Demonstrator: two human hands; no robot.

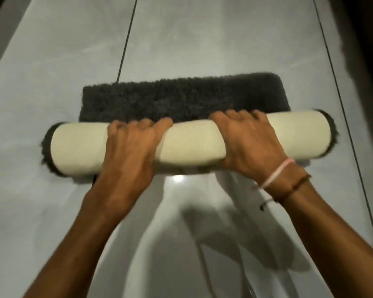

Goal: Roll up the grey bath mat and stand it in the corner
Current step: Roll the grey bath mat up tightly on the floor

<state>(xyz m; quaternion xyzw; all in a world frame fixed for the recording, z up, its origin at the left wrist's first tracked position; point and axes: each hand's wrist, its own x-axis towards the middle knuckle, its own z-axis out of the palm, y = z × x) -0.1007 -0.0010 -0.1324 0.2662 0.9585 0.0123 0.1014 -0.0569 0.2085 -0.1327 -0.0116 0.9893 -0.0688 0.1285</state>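
Head view, hands (185, 145) atop mat roll (190, 145)

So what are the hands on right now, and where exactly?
Both hands, left and right, press on the rolled part of the mat, either side of its middle, fingers curled over the far side. The flat strip beyond is untouched.

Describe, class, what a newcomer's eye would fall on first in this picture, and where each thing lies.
First comes the cream-backed roll of the bath mat, lying across the middle of the pale tiled floor. The left hand and right hand press on top of it, side by side. Beyond them a dark grey shaggy strip lies flat, not yet rolled.
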